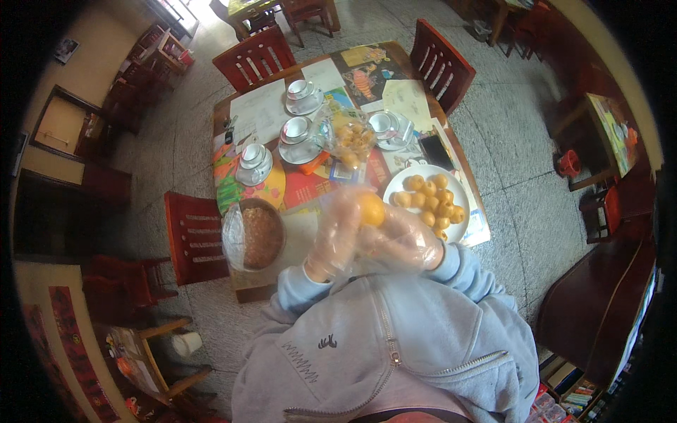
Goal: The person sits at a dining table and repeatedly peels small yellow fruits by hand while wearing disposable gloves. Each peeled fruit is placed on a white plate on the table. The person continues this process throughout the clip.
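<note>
Both hands wear clear plastic gloves and meet above the table's near edge. Between them is a round golden-brown ball of food [372, 209], perhaps a fried tofu puff. My left hand [338, 230] has its fingers against the ball's left side. My right hand [404, 235] closes on it from the right and below. To the right, a white plate [394, 185] holds several similar balls. On the left stands a round bowl of minced filling [262, 232], with a clear plastic bag over its left rim. Beyond the hands lies a clear bag of more balls [353, 138].
Stacked white cups and saucers [254, 164] stand on the far half of the wooden table [254, 293]. A black phone [437, 152] lies above the plate. Papers and printed sheets cover the tabletop. Red wooden chairs [195, 238] surround it.
</note>
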The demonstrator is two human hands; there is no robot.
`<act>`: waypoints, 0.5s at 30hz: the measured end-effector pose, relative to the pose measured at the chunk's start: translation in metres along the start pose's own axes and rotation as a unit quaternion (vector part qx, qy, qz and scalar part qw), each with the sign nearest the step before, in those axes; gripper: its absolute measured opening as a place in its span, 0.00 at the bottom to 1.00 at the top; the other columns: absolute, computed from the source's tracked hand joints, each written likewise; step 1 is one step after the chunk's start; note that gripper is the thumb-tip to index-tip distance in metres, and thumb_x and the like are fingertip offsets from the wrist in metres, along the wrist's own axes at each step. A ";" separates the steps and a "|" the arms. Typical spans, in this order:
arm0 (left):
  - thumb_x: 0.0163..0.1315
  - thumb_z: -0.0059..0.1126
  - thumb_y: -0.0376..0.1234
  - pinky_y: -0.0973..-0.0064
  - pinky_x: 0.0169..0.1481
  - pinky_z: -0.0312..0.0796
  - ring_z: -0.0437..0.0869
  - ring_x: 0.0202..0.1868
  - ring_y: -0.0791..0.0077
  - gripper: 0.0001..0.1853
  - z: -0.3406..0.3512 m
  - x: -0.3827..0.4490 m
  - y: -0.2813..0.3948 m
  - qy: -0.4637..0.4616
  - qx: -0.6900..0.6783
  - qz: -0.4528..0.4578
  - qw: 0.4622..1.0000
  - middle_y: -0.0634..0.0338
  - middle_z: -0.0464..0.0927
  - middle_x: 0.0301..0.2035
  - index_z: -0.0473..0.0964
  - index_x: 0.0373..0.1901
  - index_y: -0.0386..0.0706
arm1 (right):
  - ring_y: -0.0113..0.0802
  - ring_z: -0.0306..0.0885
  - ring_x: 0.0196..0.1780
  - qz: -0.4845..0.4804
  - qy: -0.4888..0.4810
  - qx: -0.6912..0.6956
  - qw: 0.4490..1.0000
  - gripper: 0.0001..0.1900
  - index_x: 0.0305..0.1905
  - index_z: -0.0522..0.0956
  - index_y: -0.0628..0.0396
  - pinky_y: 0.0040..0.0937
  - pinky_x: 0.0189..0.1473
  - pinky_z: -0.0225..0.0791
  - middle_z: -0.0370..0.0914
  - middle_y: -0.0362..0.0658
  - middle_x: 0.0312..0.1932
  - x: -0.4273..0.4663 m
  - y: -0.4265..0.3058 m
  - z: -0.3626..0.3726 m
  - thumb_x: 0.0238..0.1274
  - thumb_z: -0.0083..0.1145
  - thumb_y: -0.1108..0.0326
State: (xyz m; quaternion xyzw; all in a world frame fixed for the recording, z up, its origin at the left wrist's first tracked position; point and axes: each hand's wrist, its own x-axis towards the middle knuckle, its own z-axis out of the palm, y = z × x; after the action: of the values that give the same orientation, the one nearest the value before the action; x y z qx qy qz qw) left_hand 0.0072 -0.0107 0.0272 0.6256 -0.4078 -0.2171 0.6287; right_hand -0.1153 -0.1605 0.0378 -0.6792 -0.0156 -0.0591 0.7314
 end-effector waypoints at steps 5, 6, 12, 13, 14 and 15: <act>0.85 0.38 0.42 0.62 0.68 0.67 0.77 0.59 0.57 0.22 0.002 -0.001 -0.005 -0.017 0.003 0.049 0.999 0.48 0.75 0.58 0.72 0.64 0.34 | 0.28 0.84 0.45 0.020 -0.027 0.010 0.999 0.19 0.66 0.74 0.60 0.30 0.49 0.78 0.84 0.42 0.46 -0.004 -0.011 -0.006 0.78 0.60 0.66; 0.85 0.38 0.42 0.62 0.68 0.67 0.77 0.60 0.57 0.23 0.003 -0.002 -0.005 -0.017 -0.013 0.047 0.999 0.48 0.75 0.59 0.72 0.64 0.34 | 0.28 0.84 0.46 0.049 -0.014 0.043 0.998 0.19 0.66 0.74 0.60 0.30 0.49 0.78 0.84 0.42 0.47 -0.006 -0.011 -0.006 0.78 0.61 0.66; 0.84 0.40 0.44 0.62 0.69 0.67 0.78 0.60 0.58 0.24 -0.001 -0.002 -0.002 0.005 -0.006 0.029 1.000 0.48 0.76 0.59 0.72 0.64 0.34 | 0.30 0.85 0.46 -0.023 -0.020 0.020 0.999 0.20 0.66 0.74 0.60 0.32 0.48 0.79 0.85 0.43 0.49 -0.001 0.003 0.001 0.77 0.62 0.66; 0.84 0.40 0.44 0.62 0.69 0.67 0.78 0.60 0.58 0.23 -0.001 -0.001 -0.002 0.003 -0.005 0.036 0.999 0.48 0.76 0.58 0.72 0.64 0.34 | 0.30 0.85 0.46 -0.045 -0.017 -0.046 0.998 0.20 0.66 0.74 0.60 0.32 0.48 0.79 0.85 0.43 0.49 0.001 0.005 0.000 0.77 0.62 0.66; 0.84 0.41 0.44 0.62 0.69 0.67 0.78 0.60 0.58 0.23 -0.002 -0.001 -0.003 0.005 -0.003 0.029 1.000 0.48 0.76 0.58 0.72 0.64 0.35 | 0.30 0.85 0.46 -0.062 -0.026 -0.104 0.992 0.19 0.66 0.75 0.60 0.32 0.48 0.79 0.85 0.43 0.49 0.002 0.006 -0.002 0.77 0.61 0.66; 0.84 0.41 0.44 0.62 0.69 0.67 0.78 0.60 0.58 0.23 -0.002 -0.002 -0.003 0.008 -0.003 0.030 1.000 0.49 0.76 0.58 0.72 0.64 0.35 | 0.30 0.85 0.46 -0.049 -0.032 -0.125 0.990 0.19 0.66 0.75 0.60 0.33 0.48 0.79 0.85 0.43 0.48 0.002 0.005 -0.005 0.77 0.61 0.66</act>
State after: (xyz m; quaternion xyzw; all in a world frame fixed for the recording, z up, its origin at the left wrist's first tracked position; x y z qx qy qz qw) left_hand 0.0086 -0.0084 0.0240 0.6129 -0.4205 -0.1948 0.6400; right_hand -0.1127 -0.1649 0.0323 -0.7656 -0.0644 -0.0749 0.6357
